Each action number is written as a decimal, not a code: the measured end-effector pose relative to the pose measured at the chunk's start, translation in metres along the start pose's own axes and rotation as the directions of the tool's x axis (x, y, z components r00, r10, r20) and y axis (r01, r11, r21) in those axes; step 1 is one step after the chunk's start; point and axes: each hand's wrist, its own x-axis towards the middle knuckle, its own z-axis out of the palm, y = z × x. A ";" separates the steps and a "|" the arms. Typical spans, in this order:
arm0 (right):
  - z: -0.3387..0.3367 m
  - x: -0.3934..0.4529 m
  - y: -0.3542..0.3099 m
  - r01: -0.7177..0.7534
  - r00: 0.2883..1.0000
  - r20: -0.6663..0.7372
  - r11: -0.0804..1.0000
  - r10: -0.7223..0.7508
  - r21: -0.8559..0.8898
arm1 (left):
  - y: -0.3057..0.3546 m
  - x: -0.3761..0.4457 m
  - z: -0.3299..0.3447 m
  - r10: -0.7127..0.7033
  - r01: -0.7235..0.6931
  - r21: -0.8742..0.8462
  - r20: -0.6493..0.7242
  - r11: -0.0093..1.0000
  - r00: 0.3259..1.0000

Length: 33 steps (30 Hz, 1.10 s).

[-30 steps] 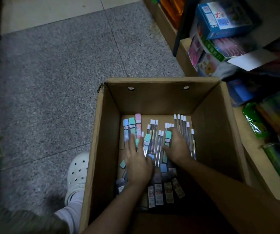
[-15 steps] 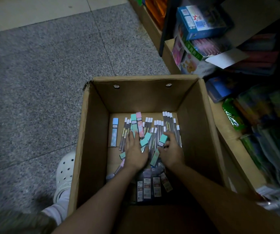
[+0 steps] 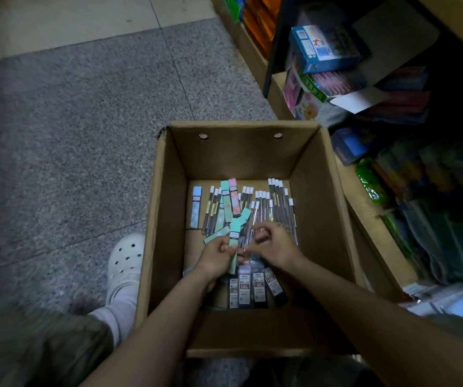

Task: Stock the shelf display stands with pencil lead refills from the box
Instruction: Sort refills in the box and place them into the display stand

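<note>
An open cardboard box (image 3: 166, 219) stands on the floor and holds several pencil lead refills: clear tubes with white caps (image 3: 279, 202), teal, pink and blue flat cases (image 3: 226, 202), and dark labelled packs (image 3: 252, 286) near the front. My left hand (image 3: 216, 256) grips a teal refill case (image 3: 234, 241) together with some other teal cases, low in the box. My right hand (image 3: 275, 244) is beside it, fingers curled and pinching clear refill tubes (image 3: 249, 233). A single blue case (image 3: 196, 206) lies apart at the left.
Shelving (image 3: 369, 210) with coloured packages and boxes (image 3: 322, 48) runs along the right of the box. Grey speckled floor (image 3: 71, 129) spreads to the left. My foot in a white perforated clog (image 3: 125, 261) stands against the box's left wall.
Both hands went from lying flat on the pile to curling and gathering refills. The left hand has lifted a teal case, the right has taken clear tubes.
</note>
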 end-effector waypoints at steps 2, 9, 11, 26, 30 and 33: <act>-0.002 -0.005 0.017 0.005 1.000 0.018 0.930 0.002 -0.367 | -0.008 0.002 -0.003 -0.061 0.061 0.011 -0.019 0.998 0.998; 0.018 0.002 0.048 0.094 0.993 0.120 0.694 -0.012 -0.714 | -0.025 0.015 -0.011 -0.143 0.154 0.124 -0.086 0.980 0.986; 0.019 0.005 0.047 0.119 0.992 0.120 0.701 -0.048 -0.703 | -0.026 0.019 -0.010 -0.126 0.140 0.159 -0.098 0.977 0.987; -0.060 -0.057 -0.085 0.243 0.921 -0.138 0.814 -0.364 -0.527 | 0.101 -0.027 -0.014 0.318 -0.408 0.436 0.265 0.802 0.910; -0.109 -0.120 -0.148 0.322 0.795 -0.290 0.777 -0.532 -0.541 | 0.181 -0.068 0.010 0.431 -0.640 0.451 0.486 0.622 0.761; -0.144 -0.172 -0.177 0.338 0.694 -0.387 0.749 -0.607 -0.570 | 0.231 -0.105 0.038 0.481 -0.758 0.414 0.595 0.504 0.644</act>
